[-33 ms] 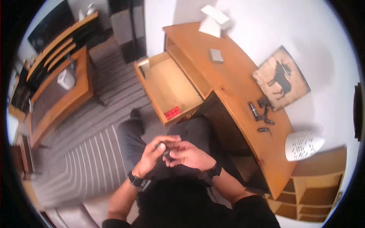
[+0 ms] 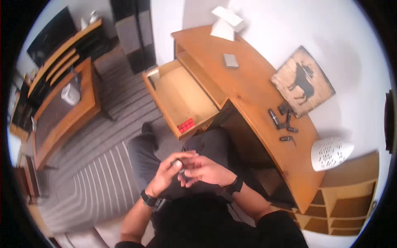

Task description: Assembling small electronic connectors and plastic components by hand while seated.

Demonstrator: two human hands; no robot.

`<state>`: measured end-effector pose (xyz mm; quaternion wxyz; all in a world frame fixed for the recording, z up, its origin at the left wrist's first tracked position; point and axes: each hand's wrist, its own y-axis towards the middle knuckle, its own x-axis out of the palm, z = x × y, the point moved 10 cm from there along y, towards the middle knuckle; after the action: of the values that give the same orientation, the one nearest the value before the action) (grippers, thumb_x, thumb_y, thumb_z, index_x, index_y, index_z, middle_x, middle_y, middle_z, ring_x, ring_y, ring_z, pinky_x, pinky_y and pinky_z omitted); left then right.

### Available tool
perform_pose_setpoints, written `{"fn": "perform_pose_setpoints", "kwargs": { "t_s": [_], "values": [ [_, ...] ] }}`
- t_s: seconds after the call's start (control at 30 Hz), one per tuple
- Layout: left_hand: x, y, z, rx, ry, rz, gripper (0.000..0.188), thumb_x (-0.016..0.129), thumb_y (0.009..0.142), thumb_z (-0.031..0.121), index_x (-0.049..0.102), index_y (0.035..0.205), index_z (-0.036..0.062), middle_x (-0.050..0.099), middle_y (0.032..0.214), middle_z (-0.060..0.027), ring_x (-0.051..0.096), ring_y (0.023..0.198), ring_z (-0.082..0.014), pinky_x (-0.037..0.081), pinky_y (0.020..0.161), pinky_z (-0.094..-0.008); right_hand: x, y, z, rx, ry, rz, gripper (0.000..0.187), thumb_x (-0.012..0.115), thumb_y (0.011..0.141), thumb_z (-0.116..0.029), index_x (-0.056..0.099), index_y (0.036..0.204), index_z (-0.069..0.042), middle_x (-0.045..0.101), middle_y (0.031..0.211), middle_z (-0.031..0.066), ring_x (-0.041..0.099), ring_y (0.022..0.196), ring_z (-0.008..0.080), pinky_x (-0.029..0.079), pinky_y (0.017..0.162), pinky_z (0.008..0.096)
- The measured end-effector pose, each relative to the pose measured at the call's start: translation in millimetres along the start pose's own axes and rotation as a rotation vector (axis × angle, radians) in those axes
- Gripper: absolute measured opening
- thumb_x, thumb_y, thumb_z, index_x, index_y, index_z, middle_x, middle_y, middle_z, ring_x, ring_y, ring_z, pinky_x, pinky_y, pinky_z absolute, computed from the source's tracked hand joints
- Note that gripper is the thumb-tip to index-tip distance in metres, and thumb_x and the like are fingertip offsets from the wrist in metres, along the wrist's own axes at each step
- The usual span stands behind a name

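Note:
Above my lap, my left hand (image 2: 166,171) is closed, its thumb and fingers pressed around a small dark object (image 2: 180,165). Fingers hide most of it, so its kind does not show. My right hand (image 2: 206,170) meets the left from the other side, its fingers curled in at the same small object. On the desk to the right lie several black tubes (image 2: 273,117) with silver bands, shaped like lipsticks. In front of me, a pulled-out drawer (image 2: 182,89) has small red blocks (image 2: 186,125) grouped in its near corner.
The wooden desk (image 2: 252,97) curves along my right, bearing a grey flat box (image 2: 230,61), a deer picture (image 2: 304,82) and a white perforated lamp (image 2: 331,154). At the left stands a low table (image 2: 89,97) with a white container (image 2: 71,94). A striped cover (image 2: 99,182) lies beside my leg.
The view has shifted slightly, moving the furniture a little in the picture. Both hands stay together around the small dark object.

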<state>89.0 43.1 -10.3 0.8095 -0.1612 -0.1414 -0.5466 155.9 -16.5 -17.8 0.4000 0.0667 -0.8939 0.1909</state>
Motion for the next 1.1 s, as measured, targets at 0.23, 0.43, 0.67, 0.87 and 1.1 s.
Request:
{"fn": "perform_pose_setpoints", "kwargs": {
  "t_s": [0.23,0.43,0.67,0.87,1.1],
  "values": [
    [21,7,0,0.097,0.209,-0.097,0.071,0.067,0.104,0.017,0.031,0.165,0.0097,0.037,0.167,-0.0141,0.033,0.156,-0.0263,0.025,0.127,-0.0461,-28,-72,-113,-0.212,-1.091,0.244,0.033,0.079,0.096,-0.014,0.068,0.123,0.001,0.075,0.111,0.006,0.067,0.103,0.0115,0.056,0.091,0.0309],
    [15,4,4,0.048,0.403,-0.101,0.047,0.071,0.101,0.014,0.059,0.146,0.0095,0.045,0.16,-0.0089,0.044,0.149,-0.0251,0.035,0.123,-0.0442,-100,-177,-278,-0.757,-1.381,1.167,0.028,0.085,0.084,-0.008,0.068,0.105,0.002,0.068,0.081,0.0061,0.063,0.075,0.0139,0.052,0.07,0.0316],
    [18,0,1,0.047,0.405,-0.12,0.042,0.067,0.102,0.007,0.058,0.144,0.007,0.045,0.159,-0.0109,0.047,0.147,-0.026,0.038,0.121,-0.0451,-169,-168,-288,-0.479,-1.443,1.284,0.036,0.086,0.082,-0.011,0.066,0.108,0.003,0.073,0.091,0.0209,0.074,0.087,0.0326,0.056,0.078,0.0435],
    [20,1,6,0.027,0.408,-0.117,0.043,0.067,0.102,0.006,0.059,0.144,0.0069,0.045,0.159,-0.0113,0.05,0.144,-0.0255,0.041,0.119,-0.045,-180,-168,-293,-0.533,-1.494,1.272,0.039,0.087,0.081,-0.008,0.065,0.112,0.001,0.073,0.087,0.0163,0.072,0.083,0.0263,0.055,0.074,0.0391],
    [19,3,2,0.041,0.398,-0.116,0.044,0.068,0.101,0.003,0.059,0.144,0.0066,0.045,0.159,-0.0112,0.052,0.143,-0.025,0.043,0.118,-0.0438,-162,-168,-293,-0.451,-1.48,1.175,0.051,0.089,0.077,-0.009,0.063,0.119,0.002,0.073,0.099,0.0191,0.072,0.094,0.0334,0.055,0.083,0.0431]
  ]
}}
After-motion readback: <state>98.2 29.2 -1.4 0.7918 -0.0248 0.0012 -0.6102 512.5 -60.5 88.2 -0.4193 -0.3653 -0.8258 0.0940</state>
